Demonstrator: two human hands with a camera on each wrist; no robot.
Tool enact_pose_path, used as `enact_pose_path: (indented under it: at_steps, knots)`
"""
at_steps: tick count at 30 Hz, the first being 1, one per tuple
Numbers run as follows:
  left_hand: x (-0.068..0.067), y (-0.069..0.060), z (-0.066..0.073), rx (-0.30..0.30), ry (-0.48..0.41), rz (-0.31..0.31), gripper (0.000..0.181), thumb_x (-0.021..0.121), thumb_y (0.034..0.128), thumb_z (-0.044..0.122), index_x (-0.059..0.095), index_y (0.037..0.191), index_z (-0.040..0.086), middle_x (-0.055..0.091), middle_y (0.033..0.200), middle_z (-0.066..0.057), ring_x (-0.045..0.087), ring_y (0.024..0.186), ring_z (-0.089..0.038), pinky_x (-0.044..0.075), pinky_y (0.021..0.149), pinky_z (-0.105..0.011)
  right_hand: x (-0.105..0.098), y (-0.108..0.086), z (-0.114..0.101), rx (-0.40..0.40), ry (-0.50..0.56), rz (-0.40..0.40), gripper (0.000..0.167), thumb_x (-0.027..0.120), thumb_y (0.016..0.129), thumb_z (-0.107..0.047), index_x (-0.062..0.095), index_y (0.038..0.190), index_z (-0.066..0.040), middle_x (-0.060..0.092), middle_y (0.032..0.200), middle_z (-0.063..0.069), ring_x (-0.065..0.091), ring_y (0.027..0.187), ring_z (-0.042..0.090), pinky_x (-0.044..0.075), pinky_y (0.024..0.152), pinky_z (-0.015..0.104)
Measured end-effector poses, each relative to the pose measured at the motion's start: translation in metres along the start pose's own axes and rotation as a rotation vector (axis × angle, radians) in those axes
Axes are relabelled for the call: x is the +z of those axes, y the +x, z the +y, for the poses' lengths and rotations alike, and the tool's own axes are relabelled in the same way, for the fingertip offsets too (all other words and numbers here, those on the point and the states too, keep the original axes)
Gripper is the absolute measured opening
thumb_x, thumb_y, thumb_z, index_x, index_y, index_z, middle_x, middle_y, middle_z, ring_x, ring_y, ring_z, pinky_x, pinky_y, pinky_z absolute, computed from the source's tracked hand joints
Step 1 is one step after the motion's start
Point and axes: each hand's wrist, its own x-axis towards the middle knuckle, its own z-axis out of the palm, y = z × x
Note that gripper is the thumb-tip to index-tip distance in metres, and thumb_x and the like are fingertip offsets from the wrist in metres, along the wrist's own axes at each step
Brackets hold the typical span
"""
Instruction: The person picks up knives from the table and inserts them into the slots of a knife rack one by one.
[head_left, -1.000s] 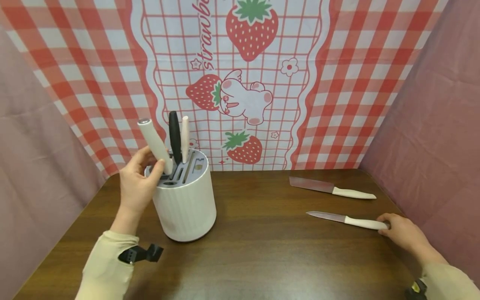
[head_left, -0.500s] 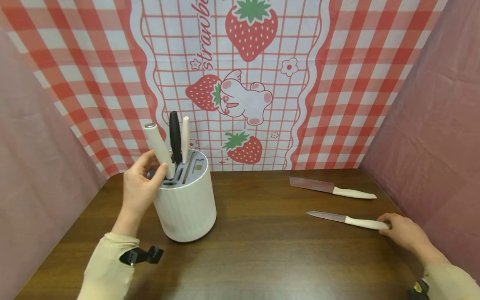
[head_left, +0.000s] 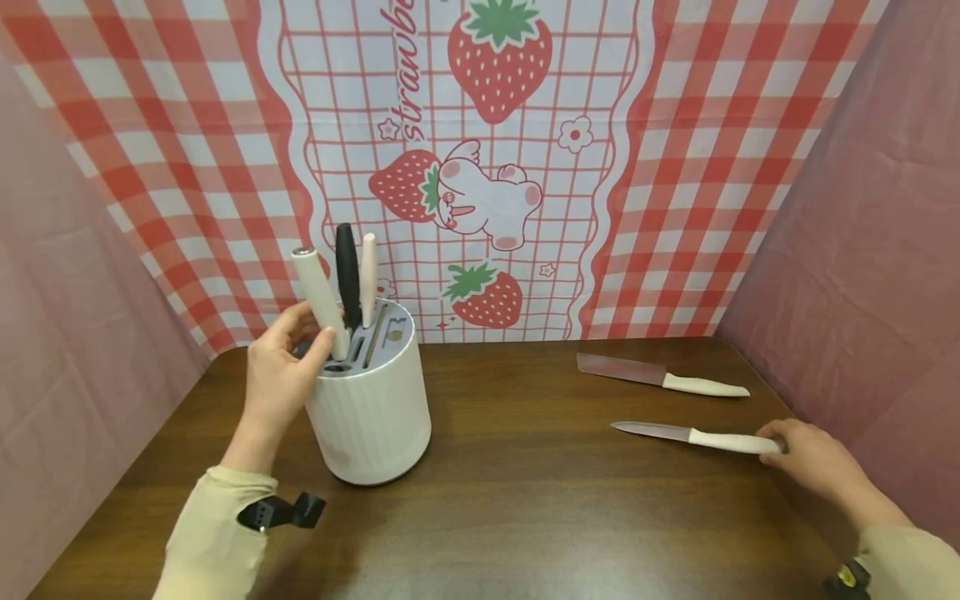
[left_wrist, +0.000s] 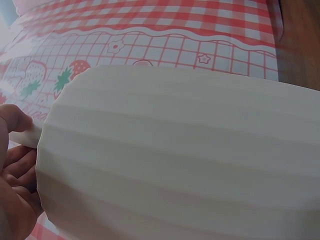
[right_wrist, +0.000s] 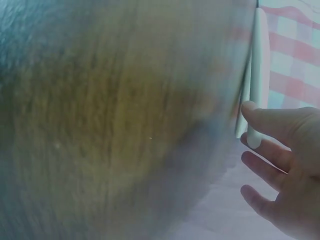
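Note:
A white ribbed knife block [head_left: 371, 425] stands on the left of the table. At its top, my left hand [head_left: 281, 367] pinches a white handle with a silver end cap [head_left: 318, 287]. This handle leans to the left, and whatever lies below it is hidden in the block. In the left wrist view the block wall [left_wrist: 175, 150] covers most of the picture, with the left hand [left_wrist: 17, 185] at its top edge. Across the table, my right hand [head_left: 813, 458] pinches the handle end of a slim white-handled knife [head_left: 723, 442], which lies flat with its blade pointing left.
A broad-bladed knife with a white handle [head_left: 705, 385] lies behind the slim one. Upright in the block are a black handle [head_left: 348, 275] and a thin whitish handle [head_left: 368, 279]. Checked strawberry cloth [head_left: 487, 208] hangs behind the brown table [head_left: 525, 517].
The left hand's white handle has shifted slightly right and down, and stands more upright in the block than a second ago. The right hand stays at the slim knife's handle end.

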Motion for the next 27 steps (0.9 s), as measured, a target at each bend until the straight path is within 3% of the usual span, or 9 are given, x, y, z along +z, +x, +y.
enact_pose_path:
  at_steps: [12,19,27]
  knots:
    - [0.002,0.004,-0.003,-0.057,0.103,-0.008,0.024,0.062,0.0837,0.008,0.062,0.106,0.0,0.067,0.092,-0.015,0.053,0.074,0.008,0.04,0.067,-0.007,-0.02,-0.007,-0.013,-0.023,0.07,0.001,0.032,0.072,0.074,-0.019,0.062,0.098,0.0,0.063,0.092,0.018,0.058,0.082,0.031,0.044,0.067,0.048]
    - [0.003,0.006,-0.004,-0.072,0.12,-0.015,0.025,0.063,0.0841,0.01,0.062,0.107,0.0,0.067,0.092,-0.015,0.052,0.074,0.008,0.041,0.067,-0.007,-0.026,-0.008,-0.018,0.008,0.11,-0.004,0.039,0.069,0.078,-0.031,0.062,0.103,-0.003,0.063,0.095,0.018,0.057,0.086,0.032,0.043,0.068,0.047]
    - [0.003,0.008,0.0,-0.089,0.106,-0.035,0.027,0.062,0.085,0.012,0.061,0.109,-0.001,0.066,0.096,-0.017,0.052,0.077,0.01,0.04,0.07,-0.005,-0.033,-0.007,-0.022,0.034,0.227,-0.013,0.039,0.067,0.081,-0.032,0.061,0.107,-0.004,0.065,0.091,0.008,0.051,0.075,0.002,0.039,0.063,0.024]
